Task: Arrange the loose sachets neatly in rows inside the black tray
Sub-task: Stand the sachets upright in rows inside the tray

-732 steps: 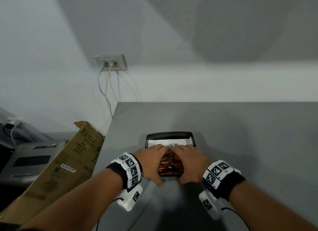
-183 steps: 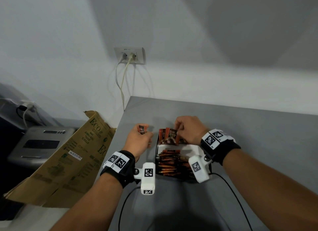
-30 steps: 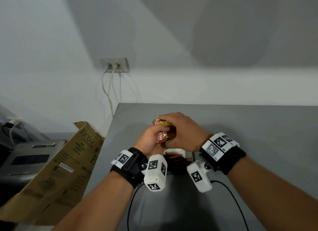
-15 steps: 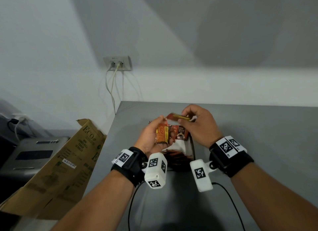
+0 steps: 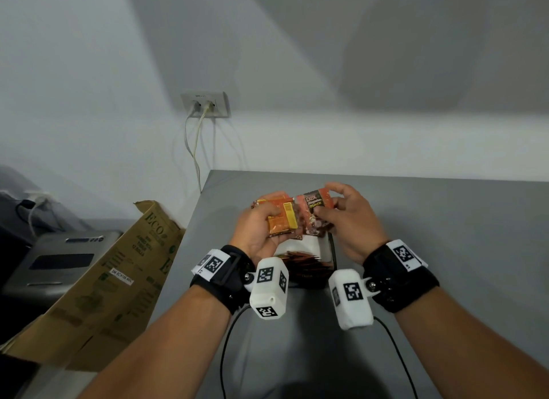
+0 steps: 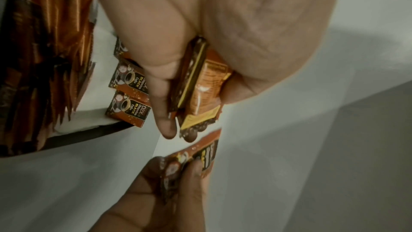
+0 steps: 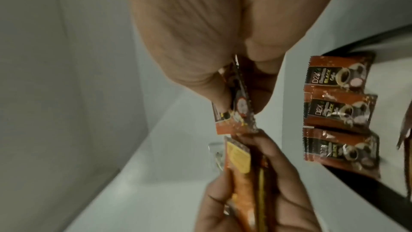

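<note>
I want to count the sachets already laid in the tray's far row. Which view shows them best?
The right wrist view: three laid sachets lie face up, overlapping, labels readable, along the tray edge. The left wrist view shows two fully, a third partly hidden. The head view hides them behind both hands.

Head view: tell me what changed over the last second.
A second ago the hands were bunched together over the sachets. Now they have parted: the left hand holds the orange stack, and the right hand has drawn one D2X sachet off it, pinched upright. The black tray and its filled rows stay put.
</note>
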Demonstrator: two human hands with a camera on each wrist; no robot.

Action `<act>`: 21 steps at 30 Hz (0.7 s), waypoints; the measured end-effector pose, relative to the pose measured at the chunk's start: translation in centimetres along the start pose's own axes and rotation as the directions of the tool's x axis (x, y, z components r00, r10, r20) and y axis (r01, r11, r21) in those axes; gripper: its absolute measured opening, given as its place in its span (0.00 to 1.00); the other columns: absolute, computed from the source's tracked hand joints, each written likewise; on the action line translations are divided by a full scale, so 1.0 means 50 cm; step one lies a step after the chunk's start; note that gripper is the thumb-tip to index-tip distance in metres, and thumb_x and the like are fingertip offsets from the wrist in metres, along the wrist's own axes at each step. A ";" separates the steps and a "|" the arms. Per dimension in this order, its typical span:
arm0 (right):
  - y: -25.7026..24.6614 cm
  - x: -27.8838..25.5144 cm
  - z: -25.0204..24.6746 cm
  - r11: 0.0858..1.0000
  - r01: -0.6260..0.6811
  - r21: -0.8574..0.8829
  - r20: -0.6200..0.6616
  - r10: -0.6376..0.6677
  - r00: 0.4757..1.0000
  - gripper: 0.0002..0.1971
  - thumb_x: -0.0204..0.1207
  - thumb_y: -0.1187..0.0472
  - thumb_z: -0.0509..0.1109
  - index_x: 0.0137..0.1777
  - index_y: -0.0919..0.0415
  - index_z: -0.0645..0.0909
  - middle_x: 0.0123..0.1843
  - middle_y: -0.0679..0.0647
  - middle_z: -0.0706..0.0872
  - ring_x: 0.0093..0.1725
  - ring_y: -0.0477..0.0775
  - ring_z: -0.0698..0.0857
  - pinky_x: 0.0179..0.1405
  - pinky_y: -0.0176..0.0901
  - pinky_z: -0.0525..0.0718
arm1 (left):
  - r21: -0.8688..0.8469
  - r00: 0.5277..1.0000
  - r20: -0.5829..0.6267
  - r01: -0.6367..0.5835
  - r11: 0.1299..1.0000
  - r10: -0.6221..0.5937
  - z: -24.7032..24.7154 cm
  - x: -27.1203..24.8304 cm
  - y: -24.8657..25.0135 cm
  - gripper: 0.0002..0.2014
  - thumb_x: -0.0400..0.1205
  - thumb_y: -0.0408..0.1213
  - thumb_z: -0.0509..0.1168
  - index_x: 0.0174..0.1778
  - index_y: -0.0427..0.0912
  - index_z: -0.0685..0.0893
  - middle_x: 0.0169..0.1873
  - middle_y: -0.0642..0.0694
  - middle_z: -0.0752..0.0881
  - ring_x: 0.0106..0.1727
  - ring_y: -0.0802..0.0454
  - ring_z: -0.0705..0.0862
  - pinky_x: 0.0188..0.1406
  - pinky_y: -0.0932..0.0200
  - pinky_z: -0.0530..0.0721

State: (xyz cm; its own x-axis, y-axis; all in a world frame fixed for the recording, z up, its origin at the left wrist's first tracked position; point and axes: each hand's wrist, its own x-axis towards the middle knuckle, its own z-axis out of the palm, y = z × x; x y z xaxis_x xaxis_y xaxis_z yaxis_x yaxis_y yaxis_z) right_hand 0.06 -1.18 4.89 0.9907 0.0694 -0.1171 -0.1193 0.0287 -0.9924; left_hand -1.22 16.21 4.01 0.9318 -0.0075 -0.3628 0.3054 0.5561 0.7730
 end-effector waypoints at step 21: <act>0.029 -0.048 0.002 0.857 0.357 -0.372 0.141 -0.328 0.934 0.13 0.75 0.73 0.75 0.47 0.52 0.92 0.44 0.46 0.92 0.45 0.46 0.89 0.49 0.37 0.86 | 0.215 0.978 -0.108 -0.152 0.965 0.179 -0.024 -0.012 0.003 0.21 0.76 0.15 0.69 0.61 0.41 0.83 0.51 0.32 0.89 0.47 0.31 0.91 0.46 0.37 0.90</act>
State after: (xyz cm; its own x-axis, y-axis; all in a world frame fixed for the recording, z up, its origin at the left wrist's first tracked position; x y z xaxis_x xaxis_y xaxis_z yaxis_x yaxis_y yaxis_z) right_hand -2.51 -1.21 3.74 0.9554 0.1963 0.2208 0.2754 -0.3212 -0.9061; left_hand -1.98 17.29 3.72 0.9446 0.1821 -0.2732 0.1949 0.3587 0.9129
